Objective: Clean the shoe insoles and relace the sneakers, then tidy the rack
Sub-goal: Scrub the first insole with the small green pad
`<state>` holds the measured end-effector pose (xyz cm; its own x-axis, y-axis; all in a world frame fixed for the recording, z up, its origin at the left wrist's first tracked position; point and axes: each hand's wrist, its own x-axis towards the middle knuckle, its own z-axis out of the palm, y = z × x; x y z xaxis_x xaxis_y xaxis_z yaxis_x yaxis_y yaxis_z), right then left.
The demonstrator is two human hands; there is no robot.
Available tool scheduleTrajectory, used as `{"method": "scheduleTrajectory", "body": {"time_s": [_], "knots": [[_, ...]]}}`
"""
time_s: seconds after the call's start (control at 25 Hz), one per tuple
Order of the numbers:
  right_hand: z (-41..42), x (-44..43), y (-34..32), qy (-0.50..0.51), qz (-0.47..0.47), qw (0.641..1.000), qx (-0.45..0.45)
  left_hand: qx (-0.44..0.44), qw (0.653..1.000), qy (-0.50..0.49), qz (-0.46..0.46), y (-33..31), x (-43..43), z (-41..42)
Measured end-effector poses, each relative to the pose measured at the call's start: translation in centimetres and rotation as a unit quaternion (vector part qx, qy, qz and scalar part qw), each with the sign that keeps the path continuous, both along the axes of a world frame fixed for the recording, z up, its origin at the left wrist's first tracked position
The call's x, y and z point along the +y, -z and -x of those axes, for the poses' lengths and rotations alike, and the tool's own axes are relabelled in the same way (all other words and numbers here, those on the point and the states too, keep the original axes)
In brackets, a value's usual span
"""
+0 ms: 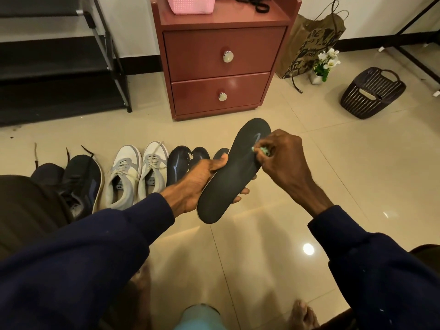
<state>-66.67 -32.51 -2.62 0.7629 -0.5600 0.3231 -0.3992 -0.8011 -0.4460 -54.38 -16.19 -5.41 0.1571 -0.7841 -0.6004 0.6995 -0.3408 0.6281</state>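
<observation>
My left hand (197,184) grips a dark insole (235,172) from below, thumb over its left edge, toe end pointing away from me. My right hand (281,160) pinches a small green-and-white wad, a cloth or wipe (262,151), and presses it against the insole's right edge near the toe. On the floor behind lie other dark insoles (177,166). To their left stand a pair of white-and-grey sneakers (137,172) with loose laces and a pair of dark sneakers (79,179).
A red two-drawer nightstand (221,67) stands ahead with a pink basket (190,4) and black laces (257,3) on top. A black shoe rack (59,58) is at the left. A paper bag (309,46), white flowers (325,63) and a dark basket (372,92) are at the right.
</observation>
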Motion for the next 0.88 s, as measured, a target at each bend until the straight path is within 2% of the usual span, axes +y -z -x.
{"method": "scheduleTrajectory", "body": {"time_s": [0.04, 0.2, 0.24, 0.4, 0.44, 0.6, 0.76, 0.8, 0.88], "knots": [[0.2, 0.5, 0.3, -0.001, -0.017, 1.000, 0.000, -0.003, 1.000, 0.000, -0.005, 0.0, 0.1, 0.0], [0.2, 5.5, 0.6, -0.162, -0.078, 0.983, 0.037, 0.001, 0.999, -0.045, -0.002, 0.6, 0.3, -0.3], [0.0, 5.1, 0.3, -0.160, -0.066, 0.984, 0.034, 0.002, 0.999, -0.052, 0.001, 0.5, 0.1, -0.4], [-0.4, 1.5, 0.4, -0.005, -0.015, 0.999, -0.036, 0.004, 1.000, -0.029, 0.001, 0.0, -0.2, -0.1], [-0.3, 2.2, 0.7, -0.009, -0.029, 0.999, -0.038, 0.006, 1.000, -0.026, 0.000, 0.0, -0.1, 0.0], [-0.2, 6.0, 0.7, -0.154, -0.050, 0.987, 0.021, 0.025, 0.999, -0.027, 0.012, 0.2, 0.2, -0.2], [-0.9, 1.6, -0.1, -0.030, -0.002, 0.999, -0.041, 0.020, 1.000, 0.002, 0.012, 0.2, -0.3, -0.1], [-0.7, 1.7, 0.0, -0.022, -0.011, 0.999, -0.045, 0.015, 1.000, 0.007, 0.008, 0.2, -0.2, -0.1], [-0.5, 4.0, 0.4, -0.086, -0.048, 0.995, -0.019, 0.014, 1.000, 0.006, 0.010, 0.5, -0.1, -0.3]]}}
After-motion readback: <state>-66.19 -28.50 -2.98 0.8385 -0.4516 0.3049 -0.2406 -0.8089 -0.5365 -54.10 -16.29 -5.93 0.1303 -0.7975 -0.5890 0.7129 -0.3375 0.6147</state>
